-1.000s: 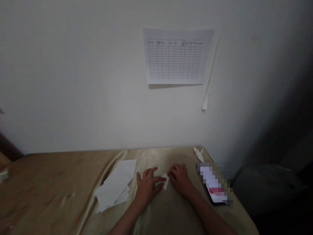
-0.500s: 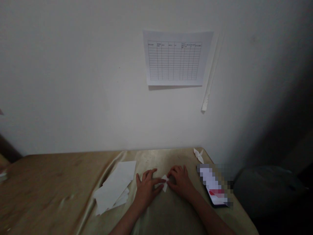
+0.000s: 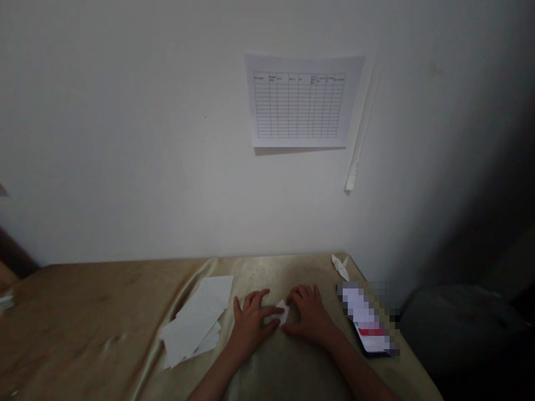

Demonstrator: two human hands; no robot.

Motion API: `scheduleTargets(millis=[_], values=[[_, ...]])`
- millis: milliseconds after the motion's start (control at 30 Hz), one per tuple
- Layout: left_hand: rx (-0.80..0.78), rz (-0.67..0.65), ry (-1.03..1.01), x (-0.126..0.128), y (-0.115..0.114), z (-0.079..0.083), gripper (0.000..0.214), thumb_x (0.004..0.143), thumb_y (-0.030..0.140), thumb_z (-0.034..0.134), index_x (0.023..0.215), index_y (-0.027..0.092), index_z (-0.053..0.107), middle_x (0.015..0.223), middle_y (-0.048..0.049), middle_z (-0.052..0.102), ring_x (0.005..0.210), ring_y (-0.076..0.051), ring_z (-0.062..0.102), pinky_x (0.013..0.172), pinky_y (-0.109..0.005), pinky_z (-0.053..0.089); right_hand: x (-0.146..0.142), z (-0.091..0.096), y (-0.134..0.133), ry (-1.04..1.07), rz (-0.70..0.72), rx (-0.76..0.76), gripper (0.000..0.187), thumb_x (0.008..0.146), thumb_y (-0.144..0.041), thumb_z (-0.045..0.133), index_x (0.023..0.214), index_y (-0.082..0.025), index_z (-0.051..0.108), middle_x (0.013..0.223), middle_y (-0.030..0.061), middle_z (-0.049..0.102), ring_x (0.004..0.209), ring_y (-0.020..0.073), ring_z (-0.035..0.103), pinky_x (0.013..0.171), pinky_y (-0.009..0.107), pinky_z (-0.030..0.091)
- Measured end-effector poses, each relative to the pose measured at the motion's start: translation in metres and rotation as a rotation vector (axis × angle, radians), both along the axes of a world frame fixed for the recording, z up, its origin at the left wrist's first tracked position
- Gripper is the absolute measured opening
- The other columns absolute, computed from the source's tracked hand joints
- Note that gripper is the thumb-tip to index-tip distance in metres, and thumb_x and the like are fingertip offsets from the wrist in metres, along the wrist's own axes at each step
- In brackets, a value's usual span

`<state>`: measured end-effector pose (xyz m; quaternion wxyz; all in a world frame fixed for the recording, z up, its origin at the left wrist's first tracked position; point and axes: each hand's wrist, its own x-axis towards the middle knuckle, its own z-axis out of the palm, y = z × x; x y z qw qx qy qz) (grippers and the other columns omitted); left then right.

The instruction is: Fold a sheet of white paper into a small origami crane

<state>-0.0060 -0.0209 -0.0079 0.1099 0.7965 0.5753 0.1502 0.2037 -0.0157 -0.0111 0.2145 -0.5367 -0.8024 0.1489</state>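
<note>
A small white piece of folded paper (image 3: 284, 313) lies on the cloth-covered table between my two hands. My left hand (image 3: 251, 324) has its index finger and thumb on the paper's left side, while its other fingers are spread on the cloth. From the right, my right hand (image 3: 308, 315) grips it, index finger near the top corner and thumb at the bottom corner. Fine creases in the paper are too dim to make out. A stack of loose white paper sheets (image 3: 200, 312) rests left of my left hand.
At the table's back right corner lies a folded white paper figure (image 3: 341, 267). A phone (image 3: 376, 346) with a blurred-out screen is near the right edge. On the wall hang a printed table sheet (image 3: 301, 106) and a narrow white strip (image 3: 358, 145). The table (image 3: 104, 312) has a wrinkled golden cloth.
My right thumb has moved down and away from the index finger, from the paper's middle to its lower corner. More of the paper shows. My left hand has barely moved.
</note>
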Motion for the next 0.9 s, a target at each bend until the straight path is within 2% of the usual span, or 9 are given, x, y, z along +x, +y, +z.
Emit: scheduleTargets(millis=[300, 633, 900], values=[[-0.053, -0.096, 0.027, -0.008, 0.001, 0.008, 0.045, 0.081, 0.028, 0.069, 0.119, 0.054, 0.066, 0.155, 0.0071, 0.045, 0.142, -0.035, 0.033, 0.113, -0.077, 0.002, 0.000, -0.001, 0.001, -0.012, 0.007, -0.015, 0.069, 0.059, -0.063, 0.082, 0.114, -0.028, 0.059, 0.122, 0.0053, 0.058, 0.126, 0.0316, 0.047, 0.119, 0.061, 0.001], [-0.025, -0.123, 0.014, -0.013, 0.005, 0.002, 0.045, 0.083, 0.030, 0.068, 0.122, 0.052, 0.064, 0.156, 0.0075, 0.045, 0.142, -0.035, 0.034, 0.113, -0.077, 0.003, 0.011, 0.004, 0.002, 0.055, 0.067, -0.054, 0.050, 0.072, -0.040, 0.076, 0.121, -0.035, 0.065, 0.129, 0.0040, 0.058, 0.130, 0.0277, 0.045, 0.120, 0.059, -0.002], [-0.019, -0.168, -0.074, -0.018, 0.015, -0.008, 0.031, 0.087, 0.043, 0.069, 0.118, 0.048, 0.067, 0.137, 0.0044, 0.064, 0.134, -0.032, 0.044, 0.112, -0.078, 0.004, 0.013, 0.006, 0.005, 0.149, 0.156, -0.045, 0.026, 0.080, -0.023, 0.065, 0.102, -0.034, 0.074, 0.121, 0.0003, 0.068, 0.130, 0.0258, 0.047, 0.119, 0.060, -0.003]])
